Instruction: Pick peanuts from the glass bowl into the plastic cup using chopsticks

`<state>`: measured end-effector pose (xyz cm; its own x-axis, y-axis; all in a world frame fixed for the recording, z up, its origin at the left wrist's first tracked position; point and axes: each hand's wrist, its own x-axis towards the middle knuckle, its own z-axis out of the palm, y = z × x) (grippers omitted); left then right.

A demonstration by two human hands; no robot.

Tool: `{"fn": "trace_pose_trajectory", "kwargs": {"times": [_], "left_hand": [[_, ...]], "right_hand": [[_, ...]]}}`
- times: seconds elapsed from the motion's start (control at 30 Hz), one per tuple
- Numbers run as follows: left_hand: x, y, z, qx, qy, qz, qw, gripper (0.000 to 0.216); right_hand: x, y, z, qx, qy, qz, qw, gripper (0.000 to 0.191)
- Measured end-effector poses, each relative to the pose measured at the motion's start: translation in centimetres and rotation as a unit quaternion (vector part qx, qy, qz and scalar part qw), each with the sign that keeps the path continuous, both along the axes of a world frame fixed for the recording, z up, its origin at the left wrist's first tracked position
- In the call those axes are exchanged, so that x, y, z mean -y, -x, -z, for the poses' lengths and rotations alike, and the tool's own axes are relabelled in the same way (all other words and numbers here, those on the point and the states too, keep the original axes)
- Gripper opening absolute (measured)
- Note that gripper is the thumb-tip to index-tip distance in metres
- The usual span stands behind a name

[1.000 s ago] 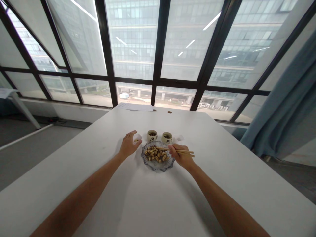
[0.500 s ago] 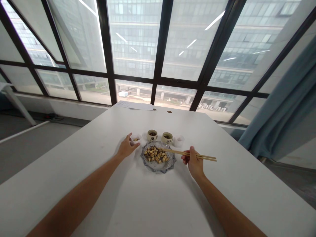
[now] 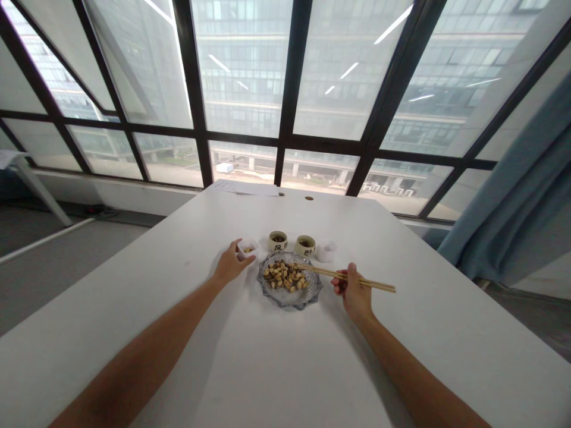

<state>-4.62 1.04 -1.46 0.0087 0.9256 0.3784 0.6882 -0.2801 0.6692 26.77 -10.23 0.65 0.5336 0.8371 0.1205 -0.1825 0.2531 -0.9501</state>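
Near the middle of the table is a scalloped clear glass dish [image 3: 289,302] with a heap of mixed nuts or seeds [image 3: 285,276], tan and dark brown. My right hand [image 3: 355,290] grips a pair of wooden chopsticks [image 3: 328,272], their tips at the right side of the heap. To the left, my left hand [image 3: 231,262] has its thumb and fingers around a small white cup [image 3: 248,249] holding a few pale pieces. Behind the dish stand two cream cups with dark characters, a left one [image 3: 277,241] and a right one [image 3: 305,245], both with dark contents.
Another small white cup [image 3: 327,251] stands right of the cream cups. Papers [image 3: 245,188] lie at the far end of the white table [image 3: 250,368], near two round spots. Dark-framed windows rise beyond, and a blue curtain [image 3: 513,202] hangs at right.
The whole view has shifted slightly, with the table things a little further right in the picture. Both hands keep their holds, and the chopstick tips stay at the heap.
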Motion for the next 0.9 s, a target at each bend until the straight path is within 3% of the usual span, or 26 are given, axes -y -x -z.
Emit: {"fn": "trace_pose_trajectory", "kwargs": {"times": [0.1,0.17,0.3,0.37,0.5,0.63,0.8,0.9], "left_hand": [[0.1,0.0,0.0,0.008,0.001,0.007,1.000,0.072],[0.1,0.0,0.0,0.011,0.002,0.005,1.000,0.071],[0.2,0.1,0.1,0.008,-0.004,0.004,1.000,0.070],[0.2,0.1,0.0,0.011,-0.005,0.005,1.000,0.070],[0.4,0.1,-0.1,0.016,0.000,0.010,1.000,0.070],[0.3,0.1,-0.1,0.013,-0.006,0.011,1.000,0.068],[0.3,0.1,-0.1,0.025,-0.045,0.042,0.998,0.064],[0.3,0.1,0.0,0.029,-0.059,0.053,0.996,0.062]], "right_hand": [[0.9,0.4,-0.7,0.078,-0.023,0.017,0.997,0.056],[1.9,0.6,-1.1,0.205,-0.050,0.014,0.977,0.051],[3.4,0.7,-1.3,0.450,-0.099,-0.074,0.884,0.043],[3.6,0.7,-1.1,0.489,-0.124,-0.095,0.858,0.041],[3.6,0.7,-1.0,0.504,-0.158,-0.093,0.844,0.038],[3.7,1.0,-1.3,0.498,-0.143,-0.080,0.852,0.041],[3.5,1.9,-1.6,0.329,-0.103,-0.030,0.938,0.046],[3.0,2.4,-1.9,0.221,-0.099,-0.007,0.970,0.046]]}}
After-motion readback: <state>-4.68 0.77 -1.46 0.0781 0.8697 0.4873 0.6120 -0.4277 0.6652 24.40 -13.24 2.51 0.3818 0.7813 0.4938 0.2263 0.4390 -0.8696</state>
